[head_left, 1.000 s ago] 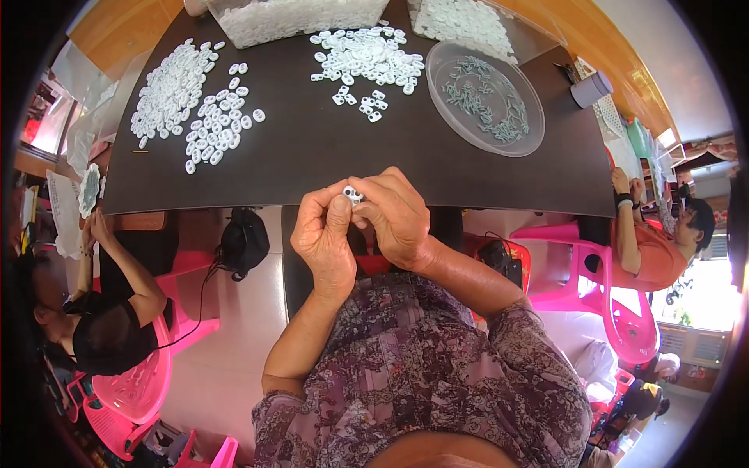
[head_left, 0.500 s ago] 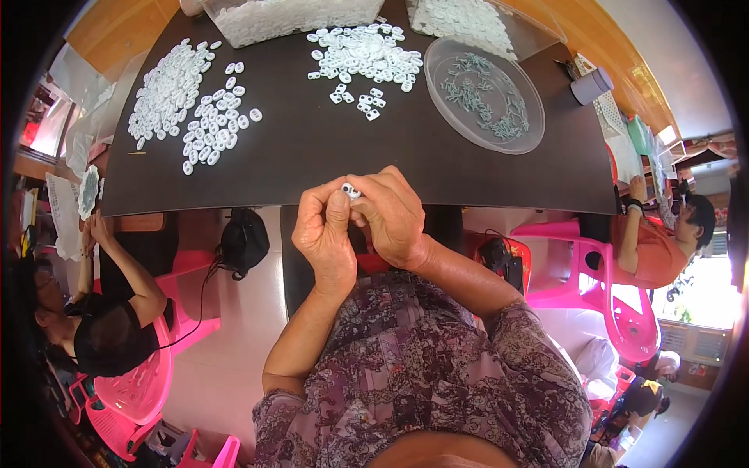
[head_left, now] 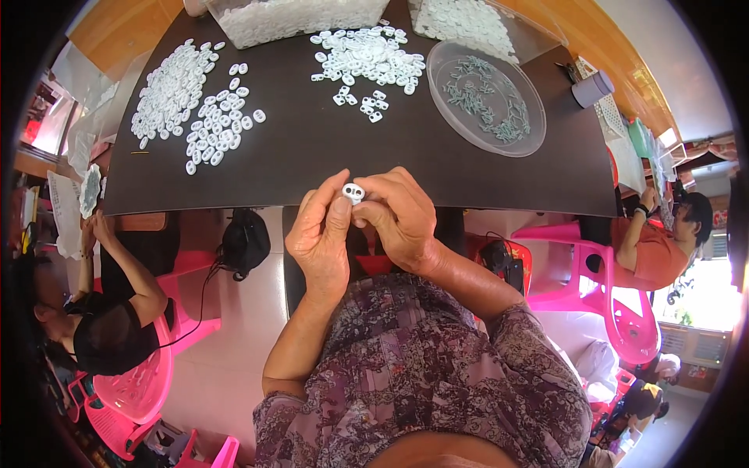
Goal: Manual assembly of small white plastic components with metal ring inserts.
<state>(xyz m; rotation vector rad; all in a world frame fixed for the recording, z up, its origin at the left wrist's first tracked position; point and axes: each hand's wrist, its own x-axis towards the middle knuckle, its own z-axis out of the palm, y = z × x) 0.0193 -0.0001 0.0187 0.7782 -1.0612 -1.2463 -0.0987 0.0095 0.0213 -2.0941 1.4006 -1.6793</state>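
Sitting at far left: a person (head_left: 117,335) in black, both hands lifted beside the edge of the dark table (head_left: 296,148).
Left heap (head_left: 168,93): small white parts piled closely on the table.
Scattered group (head_left: 214,129): more white parts, spread thinner just right of that heap.
Left forearm (head_left: 304,335): rising from below, leaning slightly right toward the wrist.
Left hand (head_left: 318,246): palm turned inward, thumb pressed to the near left side of the white oval piece (head_left: 353,190), index finger stretched up beside it.
Held piece: pinched between both hands just in front of the table's near edge, two dark holes facing up.
Middle heap (head_left: 370,58): white parts beyond the hands, a few lying loose before it.
Right hand (head_left: 402,222): knuckles up, fingers bent, thumb and index fingertip gripping the piece's right side; the other fingertips are hidden.
Right forearm (head_left: 476,277): slanting up and leftward to the wrist.
Round tray (head_left: 441,117): clear, with small grey-green parts inside.
Far right: a seated person (head_left: 655,253) in orange.
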